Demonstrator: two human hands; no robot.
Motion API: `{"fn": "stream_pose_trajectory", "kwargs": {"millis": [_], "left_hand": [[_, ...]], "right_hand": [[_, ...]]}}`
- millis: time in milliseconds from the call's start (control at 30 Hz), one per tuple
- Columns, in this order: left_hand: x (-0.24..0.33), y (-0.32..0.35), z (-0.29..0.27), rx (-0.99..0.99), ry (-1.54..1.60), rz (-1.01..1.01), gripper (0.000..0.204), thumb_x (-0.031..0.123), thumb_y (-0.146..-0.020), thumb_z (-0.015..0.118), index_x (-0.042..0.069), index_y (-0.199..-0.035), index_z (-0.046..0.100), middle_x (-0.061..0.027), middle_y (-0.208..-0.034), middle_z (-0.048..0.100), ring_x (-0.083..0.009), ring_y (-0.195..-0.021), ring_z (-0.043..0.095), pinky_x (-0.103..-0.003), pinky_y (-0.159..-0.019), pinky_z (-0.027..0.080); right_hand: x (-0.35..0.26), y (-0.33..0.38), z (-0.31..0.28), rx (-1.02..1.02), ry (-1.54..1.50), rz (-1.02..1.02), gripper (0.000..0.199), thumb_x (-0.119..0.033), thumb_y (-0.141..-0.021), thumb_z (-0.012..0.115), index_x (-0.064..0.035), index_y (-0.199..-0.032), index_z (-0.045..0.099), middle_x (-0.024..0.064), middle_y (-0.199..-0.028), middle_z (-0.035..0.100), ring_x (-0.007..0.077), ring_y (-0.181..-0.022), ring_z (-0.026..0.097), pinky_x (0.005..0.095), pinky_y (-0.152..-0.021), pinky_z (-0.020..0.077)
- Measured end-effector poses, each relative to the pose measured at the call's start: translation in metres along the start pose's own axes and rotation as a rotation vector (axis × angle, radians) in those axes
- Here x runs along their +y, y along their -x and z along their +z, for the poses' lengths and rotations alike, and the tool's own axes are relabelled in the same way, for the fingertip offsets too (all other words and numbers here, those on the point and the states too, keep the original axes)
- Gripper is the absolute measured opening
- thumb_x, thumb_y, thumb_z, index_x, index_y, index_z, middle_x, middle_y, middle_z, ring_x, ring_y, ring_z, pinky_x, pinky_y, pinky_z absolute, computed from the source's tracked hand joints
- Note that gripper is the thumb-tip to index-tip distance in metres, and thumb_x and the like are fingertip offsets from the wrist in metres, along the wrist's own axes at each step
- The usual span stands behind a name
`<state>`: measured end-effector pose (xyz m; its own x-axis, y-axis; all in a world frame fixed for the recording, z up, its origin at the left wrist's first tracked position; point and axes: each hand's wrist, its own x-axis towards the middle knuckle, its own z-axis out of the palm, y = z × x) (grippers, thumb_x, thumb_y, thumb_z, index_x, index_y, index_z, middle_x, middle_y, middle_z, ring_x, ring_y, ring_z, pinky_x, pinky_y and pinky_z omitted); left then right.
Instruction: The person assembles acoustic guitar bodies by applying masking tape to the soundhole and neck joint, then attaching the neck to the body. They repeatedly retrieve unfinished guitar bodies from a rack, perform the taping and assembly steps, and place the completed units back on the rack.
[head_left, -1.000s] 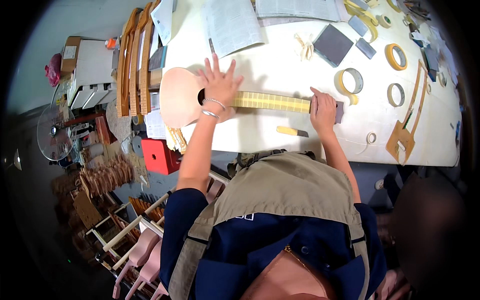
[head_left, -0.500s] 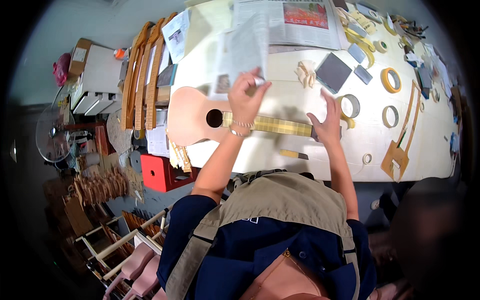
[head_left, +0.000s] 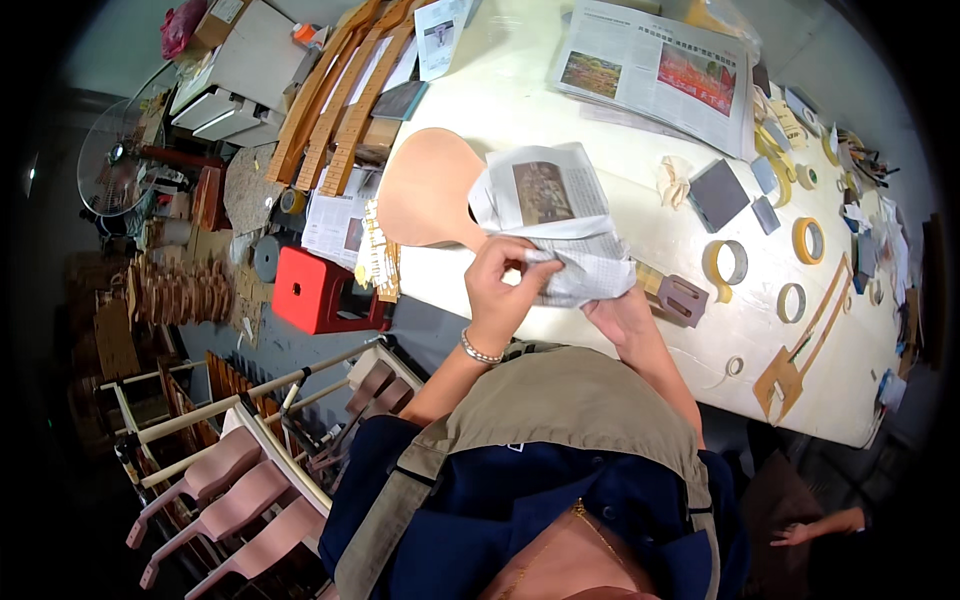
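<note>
White worktable (head_left: 520, 90), spanning the upper centre to the right edge of the frame: it carries an unfinished ukulele-like instrument, papers and rolls of tape. An open newspaper (head_left: 655, 70) lies flat at the top centre, seemingly as a surface cover.

Instrument body (head_left: 425, 190), centre-left: pale bare wood, lying flat and partly overhanging the table's left edge. Its neck runs to the right beneath the paper; only the headstock (head_left: 682, 298) emerges, right of centre, so the fretboard and sound hole are hidden.

Crumpled newspaper sheet (head_left: 560, 225), centre: held over the neck, probably to wrap or shield it.

Left hand (head_left: 500, 290), centre: thumb and forefinger pinch the sheet's lower edge, the other fingers curled in. A bracelet (head_left: 478, 350) circles the wrist.

Right hand (head_left: 620, 315), just right of it: lies under the sheet's lower right corner, apparently supporting it; its fingers are covered by the paper, so whether they grip cannot be told.

Tape rolls (head_left: 725, 265), right: several yellow and pale rings laid flat within reach.

Red stool (head_left: 320, 290), left, on the floor; beyond it the clutter in the dark left margin is hard to make out. Another person's hand (head_left: 800, 533) is cut off at the lower right.
</note>
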<state>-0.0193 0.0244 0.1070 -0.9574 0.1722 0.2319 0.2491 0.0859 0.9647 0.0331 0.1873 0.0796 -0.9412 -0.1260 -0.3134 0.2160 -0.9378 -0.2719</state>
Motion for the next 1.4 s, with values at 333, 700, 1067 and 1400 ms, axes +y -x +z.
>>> {"fn": "stream_pose_trajectory", "kwargs": {"millis": [333, 700, 1067, 1400], "left_hand": [[0.011, -0.011, -0.012, -0.672, 0.195, -0.134, 0.086, 0.019, -0.068, 0.079, 0.005, -0.140, 0.033, -0.0164, -0.129, 0.051, -0.0255, -0.119, 0.049, -0.035, -0.100, 0.035], [-0.087, -0.143, -0.082, -0.660, -0.930, 0.008, 0.045, 0.034, -0.060, 0.082, 0.014, -0.094, 0.062, -0.0143, -0.134, 0.043, -0.0328, -0.129, 0.031, -0.054, -0.106, 0.013], [-0.170, -0.116, -0.044, -0.488, -1.670, 0.578, 0.085, 0.023, -0.070, 0.065, 0.012, -0.144, 0.024, -0.0116, -0.141, 0.036, -0.0367, -0.138, 0.014, -0.058, -0.109, 0.004], [-0.107, -0.158, -0.065, -0.924, -1.250, 0.195, 0.069, 0.031, -0.060, 0.076, 0.016, -0.124, 0.051, -0.0077, -0.121, 0.049, -0.0326, -0.132, 0.026, -0.063, -0.105, 0.006]], "right_hand": [[0.010, 0.000, 0.003, 0.065, 0.103, 0.310, 0.036, -0.026, -0.092, 0.052, -0.0022, -0.120, 0.052, 0.0079, -0.115, 0.059, 0.0179, -0.101, 0.060, 0.0318, -0.085, 0.0496], [-0.023, -0.052, -0.060, 0.457, 1.670, -0.721, 0.022, -0.011, -0.083, 0.062, -0.0056, -0.104, 0.059, 0.0100, -0.094, 0.061, 0.0228, -0.087, 0.060, 0.0330, -0.075, 0.0472], [-0.010, -0.060, -0.074, 0.533, 2.043, -0.775, 0.009, -0.012, -0.084, 0.058, -0.0110, -0.091, 0.062, 0.0075, -0.065, 0.059, 0.0252, -0.064, 0.058, 0.0374, -0.056, 0.0449], [-0.008, -0.058, -0.073, 0.526, 2.052, -0.871, 0.009, -0.009, -0.080, 0.059, -0.0102, -0.089, 0.060, 0.0069, -0.062, 0.057, 0.0243, -0.060, 0.057, 0.0369, -0.055, 0.0446]]}}
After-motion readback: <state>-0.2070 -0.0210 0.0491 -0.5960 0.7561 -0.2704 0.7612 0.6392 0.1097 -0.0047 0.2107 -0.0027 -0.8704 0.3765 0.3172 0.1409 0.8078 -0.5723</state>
